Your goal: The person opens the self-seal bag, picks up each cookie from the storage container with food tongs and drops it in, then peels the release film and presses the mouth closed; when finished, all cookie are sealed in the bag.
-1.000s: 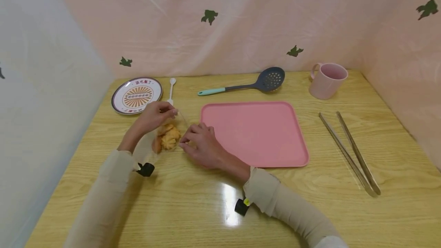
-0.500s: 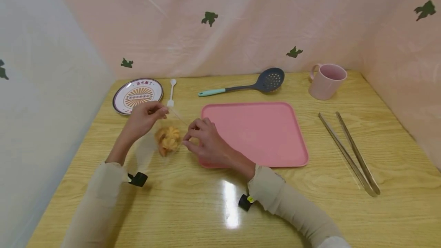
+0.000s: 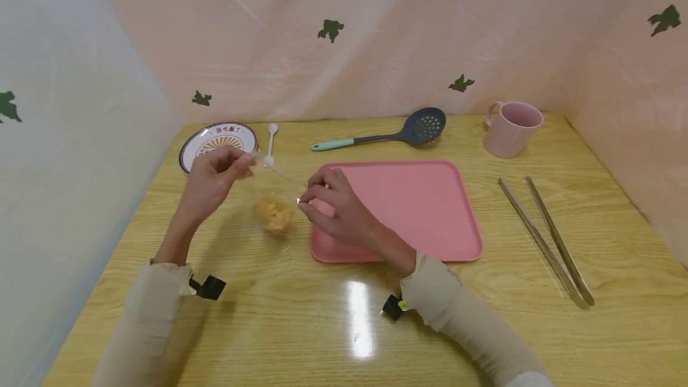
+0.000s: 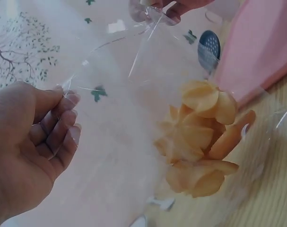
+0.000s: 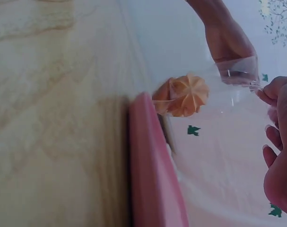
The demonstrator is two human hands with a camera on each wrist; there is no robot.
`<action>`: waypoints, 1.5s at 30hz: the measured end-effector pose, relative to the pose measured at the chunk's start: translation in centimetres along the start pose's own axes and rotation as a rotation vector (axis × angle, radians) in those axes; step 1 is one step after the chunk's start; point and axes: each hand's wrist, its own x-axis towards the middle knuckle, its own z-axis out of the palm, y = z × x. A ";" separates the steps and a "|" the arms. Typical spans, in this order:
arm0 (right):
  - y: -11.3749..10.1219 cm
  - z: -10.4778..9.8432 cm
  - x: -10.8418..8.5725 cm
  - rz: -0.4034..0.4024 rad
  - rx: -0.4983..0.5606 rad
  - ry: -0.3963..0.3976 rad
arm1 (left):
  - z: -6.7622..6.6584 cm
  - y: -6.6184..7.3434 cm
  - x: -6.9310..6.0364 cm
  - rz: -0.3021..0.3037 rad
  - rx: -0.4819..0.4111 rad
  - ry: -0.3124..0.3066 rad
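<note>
A clear plastic bag [image 4: 138, 90] hangs between my two hands, its top edge stretched from one to the other. Inside, at the bottom, lie several golden cookies [image 3: 274, 215], ridged like piped swirls in the left wrist view. My left hand [image 3: 209, 184] pinches one corner of the bag's opening between thumb and fingers. The opposite corner is pinched by my right hand [image 3: 341, 211], which is over the left edge of the pink tray [image 3: 398, 208]. From the right wrist view, the cookies [image 5: 186, 94] appear above the level of the tray's rim.
Behind my left hand lie a patterned plate [image 3: 236, 132] and a small white spoon [image 3: 271, 139]. A slotted spoon [image 3: 421, 126] with a mint handle lies beyond the tray. To the right are a pink mug [image 3: 510, 130] and metal tongs [image 3: 548, 240].
The bag of cookies has been raised and shifted slightly right. Its opening is stretched wider, as my left hand moved left and away while my right hand moved right.
</note>
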 end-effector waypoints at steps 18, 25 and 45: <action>-0.9 -7.6 1.2 -0.106 0.001 0.191 | 2.2 6.4 1.0 0.348 -0.336 0.134; -0.7 -10.3 -0.1 -0.046 0.033 0.130 | 4.6 8.2 1.2 0.368 -0.334 0.161; -0.4 -11.8 -2.7 0.040 0.127 0.152 | 8.8 8.4 1.2 0.357 -0.431 0.190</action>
